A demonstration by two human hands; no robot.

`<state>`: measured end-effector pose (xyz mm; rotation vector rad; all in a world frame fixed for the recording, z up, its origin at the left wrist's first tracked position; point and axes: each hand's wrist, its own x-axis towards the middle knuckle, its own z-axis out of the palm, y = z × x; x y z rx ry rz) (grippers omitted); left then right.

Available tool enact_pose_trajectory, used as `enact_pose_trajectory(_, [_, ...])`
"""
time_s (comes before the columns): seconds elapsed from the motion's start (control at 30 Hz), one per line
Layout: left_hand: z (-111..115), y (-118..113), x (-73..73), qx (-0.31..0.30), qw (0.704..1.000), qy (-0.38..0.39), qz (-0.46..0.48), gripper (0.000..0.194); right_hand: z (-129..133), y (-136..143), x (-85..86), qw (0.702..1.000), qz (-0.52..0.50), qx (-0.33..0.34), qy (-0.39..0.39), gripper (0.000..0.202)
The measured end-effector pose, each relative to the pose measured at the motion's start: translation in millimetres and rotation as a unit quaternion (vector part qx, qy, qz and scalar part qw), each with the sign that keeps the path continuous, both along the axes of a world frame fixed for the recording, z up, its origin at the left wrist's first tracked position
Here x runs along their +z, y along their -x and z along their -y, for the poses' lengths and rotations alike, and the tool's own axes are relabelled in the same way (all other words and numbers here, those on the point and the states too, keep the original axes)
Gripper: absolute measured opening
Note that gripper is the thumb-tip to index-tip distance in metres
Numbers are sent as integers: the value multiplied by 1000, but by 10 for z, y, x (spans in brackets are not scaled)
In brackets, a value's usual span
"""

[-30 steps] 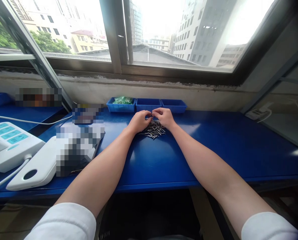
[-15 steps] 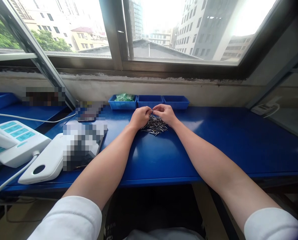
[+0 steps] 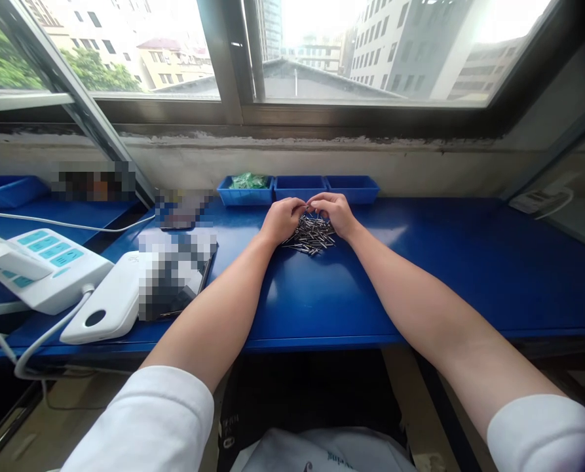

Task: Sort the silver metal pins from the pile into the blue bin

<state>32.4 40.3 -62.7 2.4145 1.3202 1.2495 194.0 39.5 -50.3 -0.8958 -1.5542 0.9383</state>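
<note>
A heap of thin, shiny metal pins (image 3: 314,239) lies on the blue table, close in front of the bins. Behind and left of the heap, my left hand (image 3: 283,219) has its thumb and fingers pressed together in a pinch. My right hand (image 3: 339,214) pinches from the other side, over the heap's right part. The fingertips of both hands meet above the pins, around something tiny that I cannot make out. My fingers hide part of the heap's far side.
Three blue bins stand in a row against the wall; the left bin (image 3: 245,195) holds green plastic packets. To the left lie a white power bank (image 3: 106,305), a power strip (image 3: 51,265) with cables and a blurred flat object (image 3: 179,278). A metal shelf post (image 3: 93,121) rises at left.
The whole view has shifted slightly, with the scene sitting a little higher and further right. Both hands stay fingertip to fingertip above the heap, with a small shift of the fingers.
</note>
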Motion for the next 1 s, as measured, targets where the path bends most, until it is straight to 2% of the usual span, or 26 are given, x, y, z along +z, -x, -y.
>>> enact_pose_trajectory(0.07, [6, -2, 5, 12, 1000, 5, 8, 27, -23, -20, 0, 999, 26, -41, -25, 22])
enact_pose_trajectory(0.13, [-1, 8, 5, 36, 999, 8, 9, 33, -49, -54, -1, 989, 85, -109, -55, 25])
enact_pose_trajectory(0.2, [-22, 31, -5, 72, 997, 11, 2, 34, -68, -101, 1, 962, 172, -194, -89, 27])
enact_pose_trajectory(0.27, [-51, 59, -23, 112, 993, 23, -11, 31, -80, -154, 2, 922, 257, -266, -112, 30])
enact_pose_trajectory(0.37, [-88, 91, -48, 152, 986, 55, -34, 28, -102, -229, -7, 878, 336, -322, -114, 38])
enact_pose_trajectory(0.57, [-89, 96, -45, 164, 979, 104, -62, 29, -184, -307, -60, 844, 399, -349, -84, 54])
enact_pose_trajectory(0.73, [-73, 74, -39, 220, 962, 144, -76, 32, -190, -258, -81, 835, 443, -315, -83, 58])
enact_pose_trajectory(1.0, [-67, 66, -37, 214, 961, 137, -108, 31, -174, -205, -94, 824, 484, -287, -65, 62])
